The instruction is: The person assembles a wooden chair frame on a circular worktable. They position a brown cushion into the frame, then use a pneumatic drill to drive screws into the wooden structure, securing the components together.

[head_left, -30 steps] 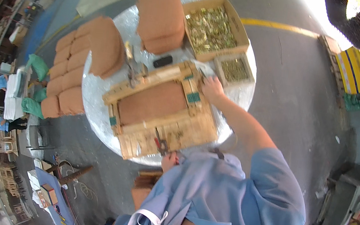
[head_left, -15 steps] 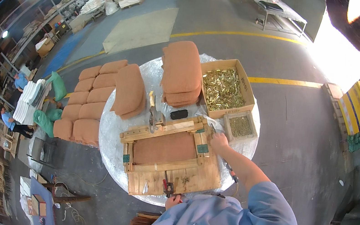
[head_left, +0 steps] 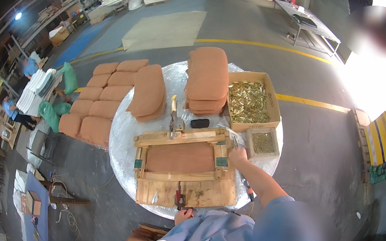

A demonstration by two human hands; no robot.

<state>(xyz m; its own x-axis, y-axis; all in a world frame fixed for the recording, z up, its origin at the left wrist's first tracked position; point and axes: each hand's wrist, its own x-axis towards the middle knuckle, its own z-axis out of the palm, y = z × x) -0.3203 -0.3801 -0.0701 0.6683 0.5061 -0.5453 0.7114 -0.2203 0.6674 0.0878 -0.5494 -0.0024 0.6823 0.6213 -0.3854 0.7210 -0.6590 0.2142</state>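
Cushions point(head_left: 101, 107) in rust-brown fabric lie stacked on the floor at our far left, and another leans on the left part of the round white table point(head_left: 124, 135). Moving inward, our left hand point(head_left: 183, 214) sits at the near edge of the wooden frame point(head_left: 186, 169), its fingers curled round the red-handled pliers point(head_left: 179, 199) that rest on the frame's pale board.

The frame lies flat in the middle of the table, with a brown padded panel point(head_left: 180, 157) set inside its rails. We judge the frame stiff and fairly heavy, best gripped by its outer rails or corners. The padding looks soft and yielding, and would give under the fingers if we took hold of it there. The rails are light raw timber, with small green tags at three of the joints.

Behind the frame stand a metal hand tool point(head_left: 174, 118) and a small black object point(head_left: 200, 123), then a taller cushion stack point(head_left: 207, 78). At the frame's far right corner our right hand point(head_left: 238, 155) presses down, fingers closed on the corner; we cannot tell whether they also pinch something small. Further right sit a cardboard box point(head_left: 270, 94) of brass-coloured pieces and a smaller tray point(head_left: 264, 143).
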